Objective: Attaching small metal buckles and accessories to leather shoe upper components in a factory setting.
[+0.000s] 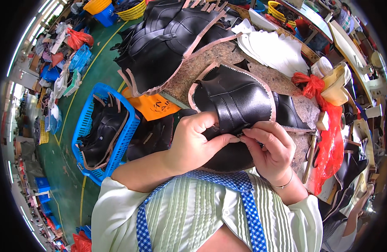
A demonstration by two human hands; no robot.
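The glossy black leather shoe upper with a pale pink toothed edge (246, 98) sits in front of the wearer at the near side of the speckled stone table (227, 52), held by both hands. Its rows of stitching across the middle are in place and the pink edging runs around its curved top, so the main sewing looks finished; the small spot at its lower border, where the hands meet, seems to be the part being worked on, though what is being done there is hidden by the fingers. Other uppers lie in a large overlapping pile of black leather pieces (160, 48) at the far left, and more rest in a bright blue slatted plastic basket (127, 143) to the left; whether these await the same handling or have had it, I cannot tell. The left hand (191, 140) comes in from the lower left, its index finger bent behind the leather and its thumb stretched right, clamped on the upper's lower border. The right hand (271, 149), a thin bracelet (283, 185) at its wrist, reaches up from the lower right with thumb and index together, pinching that same border just beside the left thumb.
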